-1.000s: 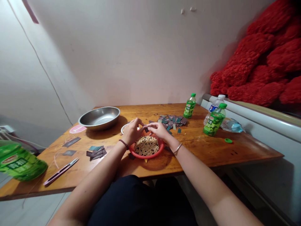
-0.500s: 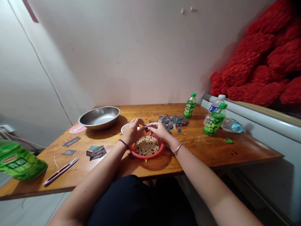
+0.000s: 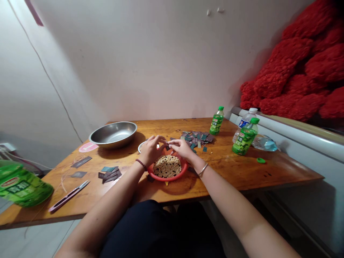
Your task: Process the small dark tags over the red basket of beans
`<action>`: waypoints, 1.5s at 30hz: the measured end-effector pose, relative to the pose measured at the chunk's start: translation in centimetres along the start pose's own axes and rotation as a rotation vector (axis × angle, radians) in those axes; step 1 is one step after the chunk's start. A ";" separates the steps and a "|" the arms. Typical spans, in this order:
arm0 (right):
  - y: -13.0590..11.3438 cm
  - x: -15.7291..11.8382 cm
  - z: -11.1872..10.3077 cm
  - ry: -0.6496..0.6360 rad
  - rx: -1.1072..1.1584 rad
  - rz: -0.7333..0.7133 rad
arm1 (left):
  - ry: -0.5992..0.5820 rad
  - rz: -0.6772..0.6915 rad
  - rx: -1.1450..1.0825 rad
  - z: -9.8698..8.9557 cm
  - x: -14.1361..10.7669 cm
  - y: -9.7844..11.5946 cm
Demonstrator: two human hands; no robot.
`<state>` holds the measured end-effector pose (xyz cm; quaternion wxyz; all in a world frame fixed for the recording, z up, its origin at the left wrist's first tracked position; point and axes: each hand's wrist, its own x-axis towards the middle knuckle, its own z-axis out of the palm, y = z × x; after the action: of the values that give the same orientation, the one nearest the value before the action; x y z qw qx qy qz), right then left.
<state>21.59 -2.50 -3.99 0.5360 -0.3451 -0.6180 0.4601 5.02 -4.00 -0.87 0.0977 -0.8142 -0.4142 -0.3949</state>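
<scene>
Above the far rim of a red plastic sieve basket (image 3: pixel 152 174), my left hand (image 3: pixel 151 149) and my right hand (image 3: pixel 182 147) meet at the fingertips. Both are closed in a pinch. Something small and dark seems to be between them, too small to make out. Many small round pale beads or beans (image 3: pixel 168 167), with some dark ones among them, lie in the basket. A small white-rimmed dish (image 3: pixel 140 147) is partly hidden behind my left hand. Beyond my right hand lies a pile of dark and green flat rectangular pieces (image 3: pixel 199 138).
At the left are a steel basin (image 3: pixel 114 134), thread snips (image 3: pixel 69 196), a large green bottle (image 3: pixel 24 184) and more flat pieces (image 3: pixel 110 175). Green drink bottles (image 3: pixel 217 122) (image 3: pixel 245 138), a clear bottle (image 3: pixel 239 130) and a green cap (image 3: pixel 260 160) are at the right. Red bundles (image 3: pixel 292 71) rise beyond.
Almost nothing differs. Both hands stay pinched together over the basket, with only slight finger movement and a tiny shift of the view.
</scene>
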 end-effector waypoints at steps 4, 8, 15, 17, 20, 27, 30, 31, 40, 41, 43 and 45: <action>0.1 0.0 -0.1 -0.006 -0.001 -0.008 | 0.001 -0.009 0.004 0.0 0.0 0.0; 0.2 0.1 -0.1 -0.002 -0.002 -0.012 | -0.004 0.010 0.021 0.1 -0.1 -0.1; 0.2 0.1 -0.1 0.000 0.003 -0.005 | 0.007 0.032 0.080 0.0 -0.2 -0.3; 0.1 0.1 0.0 0.008 0.008 0.004 | 0.002 0.026 0.080 0.0 -0.2 -0.2; 0.0 0.1 0.1 0.010 0.007 0.004 | -0.009 0.018 0.072 0.0 -0.2 -0.1; 0.2 0.1 0.0 -0.001 -0.007 -0.001 | -0.009 0.039 0.017 0.2 -0.2 0.3; 0.3 0.2 0.0 0.007 -0.006 0.003 | -0.003 0.012 0.020 0.2 -0.2 0.4; 0.3 0.2 0.0 0.009 -0.006 0.001 | -0.001 0.000 0.026 0.2 -0.2 0.4; 0.4 0.2 -0.1 0.005 -0.005 -0.013 | 0.001 0.007 0.032 0.3 -0.1 0.3; 0.4 0.2 -0.1 0.004 -0.003 -0.016 | -0.004 0.010 0.027 0.3 -0.1 0.3; 0.4 0.2 -0.1 0.004 0.009 -0.019 | -0.015 0.009 0.020 0.3 -0.1 0.2; 0.3 0.1 -0.1 0.008 0.028 -0.015 | -0.020 0.002 0.019 0.4 -0.2 0.2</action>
<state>21.68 -2.24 -4.22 0.5469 -0.3346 -0.6119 0.4632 5.31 -4.03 -1.21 0.1016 -0.8177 -0.4179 -0.3826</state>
